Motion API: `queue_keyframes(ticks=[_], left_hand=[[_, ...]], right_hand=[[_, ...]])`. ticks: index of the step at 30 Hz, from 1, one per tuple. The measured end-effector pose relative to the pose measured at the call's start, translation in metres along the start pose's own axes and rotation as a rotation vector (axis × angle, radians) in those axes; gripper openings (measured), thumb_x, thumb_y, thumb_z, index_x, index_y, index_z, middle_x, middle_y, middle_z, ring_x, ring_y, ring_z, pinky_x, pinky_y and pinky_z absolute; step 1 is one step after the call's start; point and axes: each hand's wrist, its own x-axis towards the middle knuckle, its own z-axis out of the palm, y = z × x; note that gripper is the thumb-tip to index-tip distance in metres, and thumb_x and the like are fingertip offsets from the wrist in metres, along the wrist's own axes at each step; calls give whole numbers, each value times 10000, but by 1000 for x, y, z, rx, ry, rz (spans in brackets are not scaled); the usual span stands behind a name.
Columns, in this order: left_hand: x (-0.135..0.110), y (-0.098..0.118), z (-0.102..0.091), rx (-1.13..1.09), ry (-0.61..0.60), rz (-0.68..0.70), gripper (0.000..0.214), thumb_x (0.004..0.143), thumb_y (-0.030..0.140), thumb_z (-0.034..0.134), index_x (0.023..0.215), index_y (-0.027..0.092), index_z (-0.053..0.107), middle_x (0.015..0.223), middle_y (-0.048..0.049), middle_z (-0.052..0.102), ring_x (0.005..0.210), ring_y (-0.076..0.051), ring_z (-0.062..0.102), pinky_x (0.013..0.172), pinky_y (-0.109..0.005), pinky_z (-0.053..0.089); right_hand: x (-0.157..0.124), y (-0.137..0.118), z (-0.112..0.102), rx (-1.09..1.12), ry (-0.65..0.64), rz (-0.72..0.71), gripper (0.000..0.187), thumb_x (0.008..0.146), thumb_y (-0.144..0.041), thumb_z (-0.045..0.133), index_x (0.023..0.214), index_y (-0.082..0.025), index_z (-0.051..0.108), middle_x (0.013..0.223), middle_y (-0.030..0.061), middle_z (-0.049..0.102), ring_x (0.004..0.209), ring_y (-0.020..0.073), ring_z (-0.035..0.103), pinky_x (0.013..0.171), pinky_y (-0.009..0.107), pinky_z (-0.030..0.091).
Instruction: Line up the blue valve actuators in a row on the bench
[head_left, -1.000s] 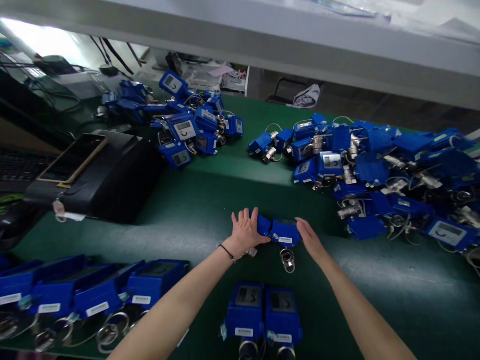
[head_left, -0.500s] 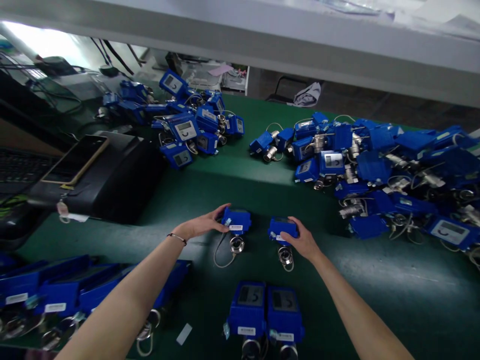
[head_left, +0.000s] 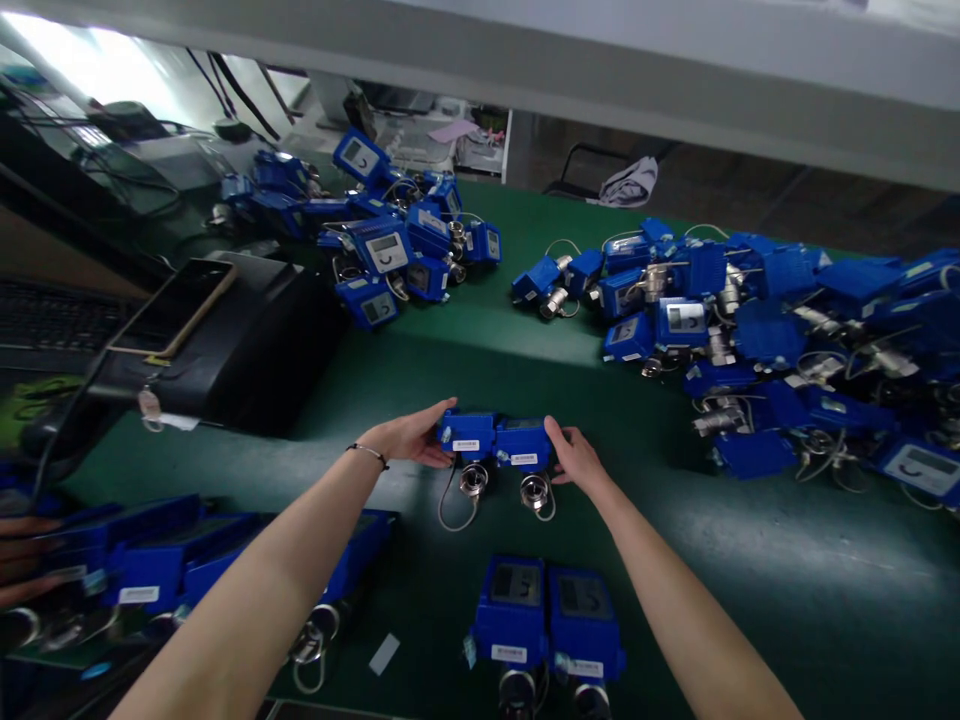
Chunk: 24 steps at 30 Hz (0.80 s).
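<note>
At the middle of the green bench (head_left: 450, 360), the left hand (head_left: 409, 438) gripped the left blue unit (head_left: 468, 434); pressed against it sat the right blue unit (head_left: 523, 442), gripped by the right hand (head_left: 576, 458). Far right lay a heap of blue units (head_left: 757, 320).

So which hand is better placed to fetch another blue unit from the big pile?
Probably the right hand: the big pile lies on its side of the green table. The left hand would have to cross over the paired units.
</note>
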Motion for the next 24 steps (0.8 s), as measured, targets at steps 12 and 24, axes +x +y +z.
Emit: queue_keyframes(ticks=[12,24], left_hand=[[-70,-59,48,-192,-26,246,711,739,364,677,1309,164,303,1222,-150,546,1038,-249,605,894,-373,540],[-141,-125,113,141,-44,667,968,775,310,672,1444,334,-28,1399,-89,402,1245,-283,434,1004,-449,432]], right_hand=[[-37,14,-10,303,-325,2,744,741,-483,670,1358,-252,324,1146,83,607,971,223,639,832,411,550],[-148,49,-39,84,-142,-461,939,701,-300,755,1438,-387,181,1421,52,405,1231,261,478,994,453,450]])
